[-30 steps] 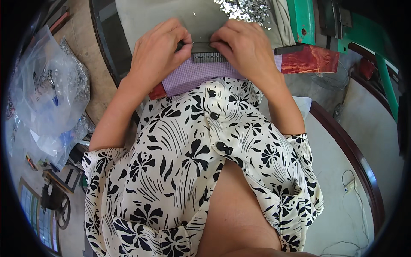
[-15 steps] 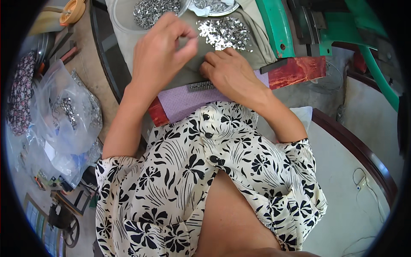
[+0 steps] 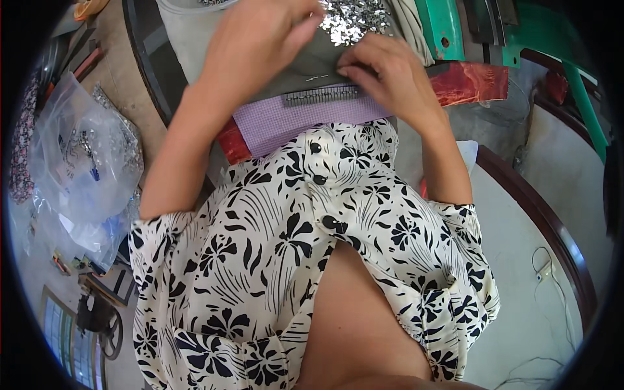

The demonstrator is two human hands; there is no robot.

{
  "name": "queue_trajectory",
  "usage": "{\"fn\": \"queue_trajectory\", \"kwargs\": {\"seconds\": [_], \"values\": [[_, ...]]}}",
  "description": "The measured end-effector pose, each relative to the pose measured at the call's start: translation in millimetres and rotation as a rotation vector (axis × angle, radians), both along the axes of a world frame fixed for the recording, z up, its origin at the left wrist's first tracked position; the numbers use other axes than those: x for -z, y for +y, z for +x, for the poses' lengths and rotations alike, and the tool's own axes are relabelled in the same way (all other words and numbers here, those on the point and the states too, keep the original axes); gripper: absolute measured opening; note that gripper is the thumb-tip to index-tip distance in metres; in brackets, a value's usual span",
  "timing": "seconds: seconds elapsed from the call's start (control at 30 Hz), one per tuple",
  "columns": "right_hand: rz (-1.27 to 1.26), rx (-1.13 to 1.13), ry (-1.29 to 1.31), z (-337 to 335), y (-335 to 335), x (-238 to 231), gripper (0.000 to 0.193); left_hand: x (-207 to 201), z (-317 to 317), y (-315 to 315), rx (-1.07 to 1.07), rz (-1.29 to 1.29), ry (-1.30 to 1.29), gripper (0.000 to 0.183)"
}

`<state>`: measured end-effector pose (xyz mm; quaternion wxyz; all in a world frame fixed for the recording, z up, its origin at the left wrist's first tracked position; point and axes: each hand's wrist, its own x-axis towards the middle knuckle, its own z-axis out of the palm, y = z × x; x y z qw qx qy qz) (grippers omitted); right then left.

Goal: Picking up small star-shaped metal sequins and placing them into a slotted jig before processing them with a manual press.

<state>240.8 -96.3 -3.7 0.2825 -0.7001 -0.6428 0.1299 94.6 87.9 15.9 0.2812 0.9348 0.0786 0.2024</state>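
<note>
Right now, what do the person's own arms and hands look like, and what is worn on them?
Both forearms are bare, and the left hand and right hand wear no gloves. No ring, watch or bracelet shows. Short loose sleeves of a white blouse with a black flower print end near the elbows.

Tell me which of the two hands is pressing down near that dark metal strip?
The right hand. Its fingertips rest on the grey cloth just above the dark metal strip, while the left hand is pinched higher up by the silver pieces.

Two hands (image 3: 260,45), one metal strip (image 3: 322,95), one plastic bag (image 3: 78,169)
</note>
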Motion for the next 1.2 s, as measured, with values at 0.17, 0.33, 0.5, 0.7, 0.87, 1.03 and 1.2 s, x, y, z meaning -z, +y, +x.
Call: {"fn": "queue_trajectory", "kwargs": {"seconds": [0.17,0.33,0.5,0.7,0.87,1.03,1.2], "values": [[-0.042,-0.047,-0.075,-17.3,7.9,5.1,0.012,28.1,-34.3,-21.5,0.010,-0.227,0.154,0.011],[-0.207,-0.130,-0.051,-4.5,13.4,-12.2,0.009,18.7,-31.0,-25.1,0.077,-0.187,0.261,0.020],[-0.006,0.123,0.012,31.2,34.4,-31.9,0.011,9.0,-28.3,-29.2,-0.014,-0.244,0.136,0.012],[0.129,0.269,-0.061,73.5,88.3,-35.3,0.018,-1.8,-33.1,-31.7,0.043,-0.312,0.269,0.020],[-0.092,0.184,-0.113,75.3,123.2,-30.5,0.021,1.7,-46.4,-39.3,0.110,-0.199,0.338,0.028],[-0.060,0.109,-0.219,78.6,146.7,-7.1,0.018,14.4,-52.6,-48.5,0.141,-0.030,0.292,0.026],[-0.091,0.071,-0.263,77.5,154.5,-13.1,0.015,24.8,-56.6,-57.1,0.112,0.042,0.198,0.019]]}}
